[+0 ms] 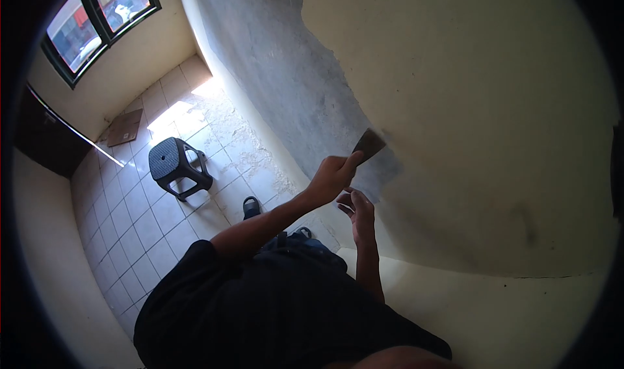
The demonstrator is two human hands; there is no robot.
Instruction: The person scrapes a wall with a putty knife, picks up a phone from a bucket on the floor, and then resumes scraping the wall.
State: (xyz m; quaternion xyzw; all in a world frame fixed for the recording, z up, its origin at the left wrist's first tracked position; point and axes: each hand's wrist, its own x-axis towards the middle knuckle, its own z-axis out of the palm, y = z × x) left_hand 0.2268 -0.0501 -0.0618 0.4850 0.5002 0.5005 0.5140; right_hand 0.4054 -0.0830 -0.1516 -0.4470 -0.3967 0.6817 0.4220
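Observation:
A scraper with a broad, dark flat blade is gripped in my left hand, the fingers wrapped round its handle. The blade lies at the wall, where grey bared plaster meets the cream paint. Just below the left hand, my right hand is raised close to the wall with its fingers loosely curled and apart. Its fingertips come near the underside of the left hand, and the palm is partly in shadow.
A dark plastic stool stands on the tiled floor. Pale flakes lie along the wall's foot. A brown flat piece rests by the far wall, beneath a dark-framed window. My sandalled foot is close to the wall.

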